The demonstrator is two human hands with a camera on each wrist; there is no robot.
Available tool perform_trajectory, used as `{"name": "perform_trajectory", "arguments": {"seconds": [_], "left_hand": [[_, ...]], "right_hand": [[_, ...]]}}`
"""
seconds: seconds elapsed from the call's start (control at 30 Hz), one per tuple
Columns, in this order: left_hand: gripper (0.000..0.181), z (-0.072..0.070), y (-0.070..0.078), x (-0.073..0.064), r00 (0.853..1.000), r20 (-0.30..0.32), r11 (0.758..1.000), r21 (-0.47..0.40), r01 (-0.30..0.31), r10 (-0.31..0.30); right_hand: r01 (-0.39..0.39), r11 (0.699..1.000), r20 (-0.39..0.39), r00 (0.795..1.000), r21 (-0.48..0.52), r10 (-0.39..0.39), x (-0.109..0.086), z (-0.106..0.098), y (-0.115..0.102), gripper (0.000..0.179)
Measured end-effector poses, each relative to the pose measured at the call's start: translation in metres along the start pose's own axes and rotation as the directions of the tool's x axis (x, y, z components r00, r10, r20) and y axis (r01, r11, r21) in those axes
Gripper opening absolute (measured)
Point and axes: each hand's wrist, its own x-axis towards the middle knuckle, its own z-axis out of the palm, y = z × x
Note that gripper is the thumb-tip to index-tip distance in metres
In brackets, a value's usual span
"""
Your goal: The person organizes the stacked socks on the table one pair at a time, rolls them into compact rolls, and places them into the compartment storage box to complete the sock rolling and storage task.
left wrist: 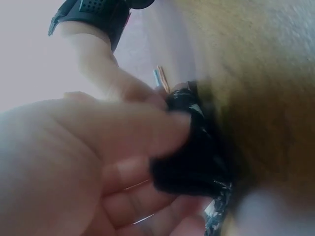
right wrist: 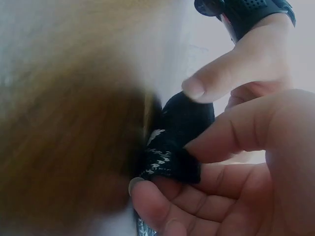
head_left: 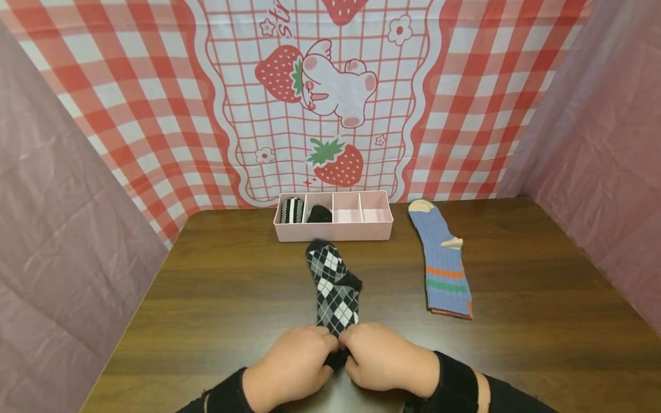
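A black, grey and white argyle sock [head_left: 338, 287] lies lengthwise on the table, toe pointing away and heel to the right. My left hand [head_left: 296, 361] pinches the left side of its black cuff [left wrist: 189, 157] between thumb and fingers. From the other side my right hand [head_left: 384, 355] pinches the same cuff, and the two hands nearly meet. In the right wrist view the cuff [right wrist: 184, 128] is bent over between the thumbs and fingers. Off to the right, a blue sock [head_left: 445, 258] with orange and green stripes and cream toe and heel lies flat.
Beyond the argyle toe stands a pink divided box [head_left: 333, 232] against the strawberry-print cloth [head_left: 330, 86]. Its leftmost compartment holds a black-and-white striped roll [head_left: 292, 211]; beside that sits a black bundle [head_left: 319, 214]. Pink curtains [head_left: 62, 201] hang at both sides of the wooden table [head_left: 217, 298].
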Motion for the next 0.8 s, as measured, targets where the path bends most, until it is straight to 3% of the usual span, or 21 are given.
{"name": "perform_trajectory", "arguments": {"seconds": [0.23,0.47,0.6,0.7,0.8], "left_hand": [[0.010,0.002,-0.002,0.001,0.999,-0.038,0.999,-0.006,0.034,-0.034],[0.013,0.006,-0.006,0.003,0.992,-0.109,0.994,-0.091,0.053,-0.062],[0.015,0.008,-0.009,0.005,0.991,-0.096,0.986,-0.144,0.083,-0.098],[0.015,0.009,-0.012,0.007,0.990,-0.074,0.978,-0.183,0.103,-0.119],[0.015,0.011,-0.015,0.008,0.989,-0.074,0.974,-0.200,0.109,-0.126]], "right_hand": [[-0.003,1.000,0.015,1.000,0.018,0.002,0.002,0.000,0.002,0.014],[-0.054,0.998,0.024,0.998,0.018,0.054,-0.001,-0.003,-0.001,0.011],[-0.086,0.996,0.005,0.996,-0.004,0.086,-0.003,-0.005,-0.001,0.017],[-0.088,0.995,-0.022,0.996,-0.054,0.087,-0.002,-0.006,-0.002,0.019],[-0.033,0.984,-0.063,0.998,-0.176,0.022,-0.001,-0.007,-0.004,0.014]]}}
